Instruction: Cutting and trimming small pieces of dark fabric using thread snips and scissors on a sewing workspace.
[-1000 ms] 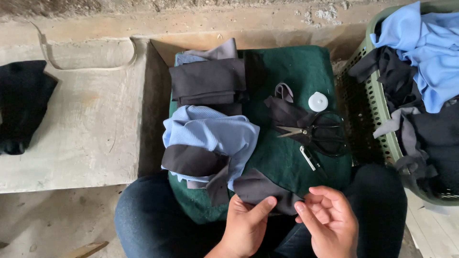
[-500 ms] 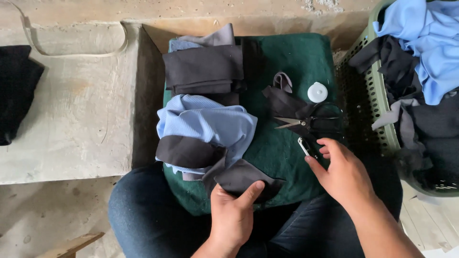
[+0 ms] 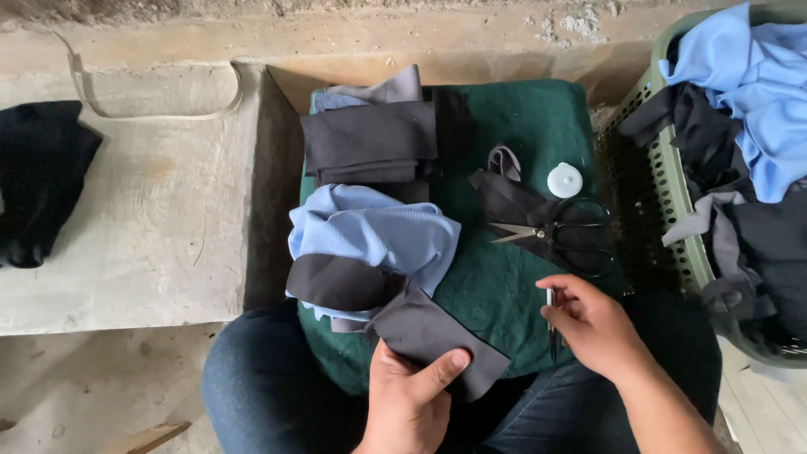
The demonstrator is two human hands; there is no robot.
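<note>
My left hand grips a dark grey fabric piece at its lower edge, thumb on top, over my lap. My right hand pinches a thin metal tool, upright between thumb and fingers, on the green cloth. Just beyond it lie black scissors on a dark scrap, beside a small white round object. A light blue garment with a dark patch lies left of centre.
Folded dark grey fabric lies at the far side of the green cloth. A green basket with blue and dark clothes stands at the right. A concrete slab with a black cloth is to the left.
My right hand left my left hand, reached right and picked up the thin metal tool by the scissors. My left hand kept hold of the dark fabric piece.
</note>
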